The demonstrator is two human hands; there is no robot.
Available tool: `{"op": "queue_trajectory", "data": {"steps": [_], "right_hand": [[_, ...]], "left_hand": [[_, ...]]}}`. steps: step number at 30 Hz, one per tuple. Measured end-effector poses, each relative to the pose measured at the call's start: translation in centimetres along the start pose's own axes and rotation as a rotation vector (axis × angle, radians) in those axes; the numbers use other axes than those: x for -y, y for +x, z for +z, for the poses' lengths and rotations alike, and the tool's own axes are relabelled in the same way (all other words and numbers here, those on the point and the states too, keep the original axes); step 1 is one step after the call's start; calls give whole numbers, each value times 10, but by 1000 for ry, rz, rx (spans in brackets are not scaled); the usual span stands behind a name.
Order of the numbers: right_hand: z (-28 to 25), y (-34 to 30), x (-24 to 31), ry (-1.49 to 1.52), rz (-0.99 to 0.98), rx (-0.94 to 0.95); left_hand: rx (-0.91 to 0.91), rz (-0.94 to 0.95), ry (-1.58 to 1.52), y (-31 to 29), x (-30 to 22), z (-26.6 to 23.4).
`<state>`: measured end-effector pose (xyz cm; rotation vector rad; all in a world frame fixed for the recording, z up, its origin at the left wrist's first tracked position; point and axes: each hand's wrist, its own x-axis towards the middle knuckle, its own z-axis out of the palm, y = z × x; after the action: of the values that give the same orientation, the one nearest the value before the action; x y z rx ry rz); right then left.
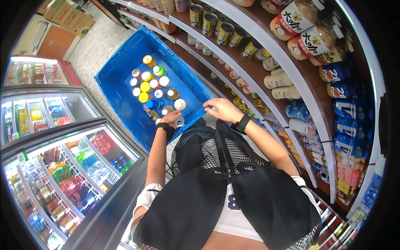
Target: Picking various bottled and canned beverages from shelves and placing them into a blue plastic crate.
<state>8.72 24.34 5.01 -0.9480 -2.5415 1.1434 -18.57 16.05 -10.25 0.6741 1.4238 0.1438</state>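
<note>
Inside the blue crate (114, 60), my left hand (168, 118) reaches down at the near end, a black band on its wrist. Its fingers curl around the side of a can (179, 122) with a silvery top; the fingertips are partly hidden. Close by stand a bottle with a cream-white cap (180, 104) and a bottle with a blue cap (153, 104). Several more bottles with yellow caps (144, 86), white caps (165, 81) and a green cap (158, 71) stand upright in the crate. At the crate's right rim hovers my right hand (225, 110), empty, fingers stretched out.
Curved shelves on the right hold cans (225, 33), large jars (298, 18) and blue-labelled bottles (348, 125). Left of me, lit drink coolers (62, 166) edge close to the crate. Cardboard boxes (68, 18) stand beyond the speckled floor (93, 46).
</note>
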Motion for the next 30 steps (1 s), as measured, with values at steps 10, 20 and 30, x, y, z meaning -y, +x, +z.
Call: {"op": "queue_trajectory", "data": {"steps": [10,20,30], "right_hand": [[31,-65,1,159,361,-103],[50,-60,13,224,351,-201],[43,-114,-18,98,454,-481]], "left_hand": [[-17,-176,12,58,20,6],[-425,185,698,45,33,-16],[-37,1146,531,-147,-160,142]]}}
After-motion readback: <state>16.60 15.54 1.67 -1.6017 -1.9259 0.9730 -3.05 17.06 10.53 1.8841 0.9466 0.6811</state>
